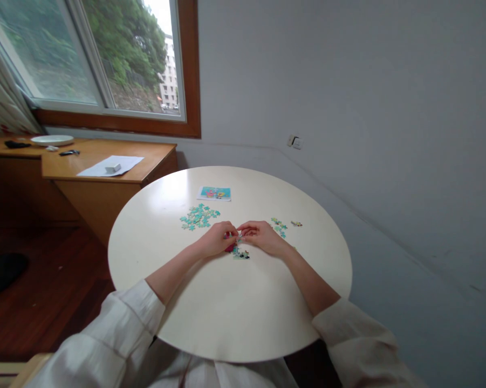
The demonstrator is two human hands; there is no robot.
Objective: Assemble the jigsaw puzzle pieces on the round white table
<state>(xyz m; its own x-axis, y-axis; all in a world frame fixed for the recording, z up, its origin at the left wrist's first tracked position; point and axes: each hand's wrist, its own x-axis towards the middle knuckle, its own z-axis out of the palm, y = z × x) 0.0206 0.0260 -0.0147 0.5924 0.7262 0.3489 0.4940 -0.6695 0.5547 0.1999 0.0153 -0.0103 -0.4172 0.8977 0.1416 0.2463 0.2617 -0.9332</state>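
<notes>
Both hands meet near the middle of a round white table (226, 312), over a partly joined jigsaw puzzle (241, 254). My left hand (218, 237) curls over the puzzle's red part, its thumb and fingers closed at the upper edge. My right hand (261, 236) comes from the other side, fingers bent together around a small puzzle piece (239, 238). The fingertips of the two hands almost touch, and they hide part of the puzzle. Beyond my left hand lies a pile of loose turquoise puzzle pieces (200, 216).
A picture card (214, 194) lies toward the table's far side. More loose pieces (279, 226) sit right of my right hand, with a small joined bit (296, 223) beyond. To the left stands a wooden desk (153, 161) with paper and a white plate (52, 140).
</notes>
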